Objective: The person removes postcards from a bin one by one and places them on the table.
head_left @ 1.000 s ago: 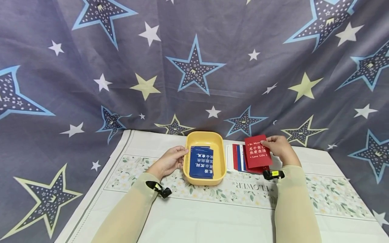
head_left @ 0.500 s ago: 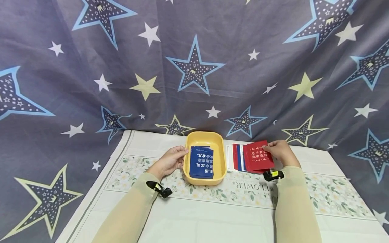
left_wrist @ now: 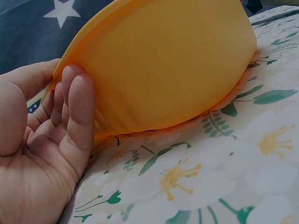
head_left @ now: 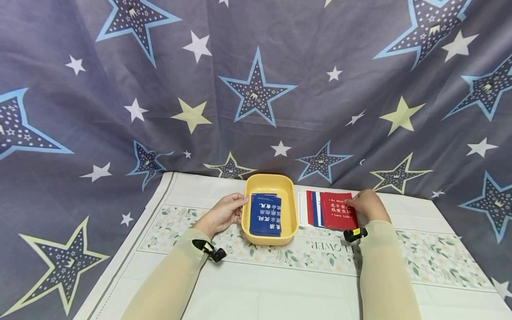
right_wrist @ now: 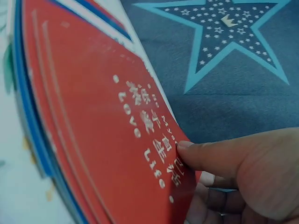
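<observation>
My left hand (head_left: 224,212) pinches the left rim of a yellow plastic tray (head_left: 270,181). In the left wrist view the thumb is at the rim of the tray (left_wrist: 177,60) and the other fingers lie along its outer wall. Blue cards with white Chinese lettering (head_left: 265,216) lie inside the tray. To its right, my right hand (head_left: 367,205) pinches the right edge of a red card with white lettering (head_left: 339,212), thumb on top. That card lies over a fanned row of red, blue and white cards (head_left: 315,209); the right wrist view shows their stacked edges.
A white tablecloth (head_left: 280,289) with a flower-printed band covers the table. Behind it hangs a dark grey-blue curtain (head_left: 256,142) with stars, close to the tray's back rim.
My right hand has lowered the red card, and it now lies flatter over the other cards. My left hand and the tray have stayed in place.
</observation>
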Available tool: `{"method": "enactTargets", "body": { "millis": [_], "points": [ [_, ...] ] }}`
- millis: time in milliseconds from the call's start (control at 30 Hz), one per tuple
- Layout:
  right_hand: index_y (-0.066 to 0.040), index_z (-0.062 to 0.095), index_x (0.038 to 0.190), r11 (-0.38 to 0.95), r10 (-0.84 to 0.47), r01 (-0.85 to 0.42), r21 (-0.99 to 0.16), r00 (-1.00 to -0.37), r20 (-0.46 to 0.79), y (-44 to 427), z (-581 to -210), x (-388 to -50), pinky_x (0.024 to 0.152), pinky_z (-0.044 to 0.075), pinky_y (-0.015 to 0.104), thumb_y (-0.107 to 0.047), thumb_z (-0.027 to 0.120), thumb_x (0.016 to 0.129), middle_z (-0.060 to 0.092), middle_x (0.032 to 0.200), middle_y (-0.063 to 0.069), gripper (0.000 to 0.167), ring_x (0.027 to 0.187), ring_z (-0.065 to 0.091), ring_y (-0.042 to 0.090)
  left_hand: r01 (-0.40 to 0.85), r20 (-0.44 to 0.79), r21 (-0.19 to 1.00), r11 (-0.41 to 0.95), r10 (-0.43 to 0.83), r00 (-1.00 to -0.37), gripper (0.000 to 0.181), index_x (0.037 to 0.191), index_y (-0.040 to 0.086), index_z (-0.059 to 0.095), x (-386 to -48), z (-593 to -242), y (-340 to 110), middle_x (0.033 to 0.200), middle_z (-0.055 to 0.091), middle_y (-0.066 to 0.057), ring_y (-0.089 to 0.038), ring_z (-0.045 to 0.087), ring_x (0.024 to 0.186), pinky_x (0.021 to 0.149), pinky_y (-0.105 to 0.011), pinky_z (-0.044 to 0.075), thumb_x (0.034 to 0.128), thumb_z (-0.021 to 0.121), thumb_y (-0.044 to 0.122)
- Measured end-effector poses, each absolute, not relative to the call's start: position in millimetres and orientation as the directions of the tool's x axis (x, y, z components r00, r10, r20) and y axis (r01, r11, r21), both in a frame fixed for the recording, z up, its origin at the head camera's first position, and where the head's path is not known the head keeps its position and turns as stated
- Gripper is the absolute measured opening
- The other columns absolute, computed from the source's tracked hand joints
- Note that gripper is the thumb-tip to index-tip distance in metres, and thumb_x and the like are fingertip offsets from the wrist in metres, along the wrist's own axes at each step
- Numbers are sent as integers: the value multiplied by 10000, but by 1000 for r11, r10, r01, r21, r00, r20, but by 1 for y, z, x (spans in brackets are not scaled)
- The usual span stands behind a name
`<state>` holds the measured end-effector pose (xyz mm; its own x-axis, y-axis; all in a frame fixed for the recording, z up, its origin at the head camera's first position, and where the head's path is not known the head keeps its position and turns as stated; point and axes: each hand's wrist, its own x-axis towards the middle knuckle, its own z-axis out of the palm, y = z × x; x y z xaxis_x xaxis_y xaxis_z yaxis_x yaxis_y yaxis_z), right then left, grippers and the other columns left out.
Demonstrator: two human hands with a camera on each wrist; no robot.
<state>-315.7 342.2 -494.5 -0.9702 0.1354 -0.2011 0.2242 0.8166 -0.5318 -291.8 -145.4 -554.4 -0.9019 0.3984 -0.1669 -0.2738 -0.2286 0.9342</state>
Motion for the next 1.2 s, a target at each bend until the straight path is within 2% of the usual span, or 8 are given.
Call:
{"method": "enactTargets", "body": {
  "millis": [200,467,600,767,933,1200],
  "points": [
    [108,751,1068,841,179,253,-478,-964,-195,333,-494,-317,880,627,552,-276,819,1019,758,1026,273,394,944,690,409,-268,-164,938,-219,400,-902,162,1138,41,608,-291,-551,-146,797,755,-18,-98,709,608,567,-261,663,1200,579,188],
    [99,753,1118,847,213,264,-461,-964,-161,323,-491,-312,922,618,590,-256,815,1026,758,1106,293,372,1001,688,430,-265,-164,939,-219,391,-906,172,1140,29,607,-290,-550,-146,792,752,-22,-94,696,595,545,-246,645,1200,579,188],
    [33,713,1014,830,197,255,-496,-966,-166,323,-487,-312,896,587,550,-237,778,1049,717,1017,233,280,979,648,401,-269,-168,938,-218,392,-904,163,1140,43,610,-290,-551,-146,793,744,-16,-94,694,603,553,-244,645,1199,585,193],
    [-36,657,931,817,162,212,-536,-977,-140,320,-477,-314,847,532,489,-267,733,1079,656,937,149,285,933,610,352,-270,-171,939,-212,394,-903,153,1123,69,619,-290,-553,-145,802,744,-14,-102,704,614,567,-256,655,1195,591,201],
    [-41,689,986,803,121,161,-574,-987,-107,307,-464,-315,797,508,411,-318,722,1101,665,964,127,302,922,603,304,-273,-171,938,-216,397,-902,150,1102,80,626,-291,-554,-146,804,750,-22,-111,710,615,570,-268,662,1194,590,193],
    [-26,722,1127,778,-45,-10,-629,-998,-41,271,-436,-305,723,532,338,-340,737,1115,725,1018,141,314,874,664,254,-260,-158,941,-218,397,-904,146,1081,103,634,-291,-555,-145,797,743,-15,-109,709,612,567,-267,662,1189,595,193]
  ]
}}
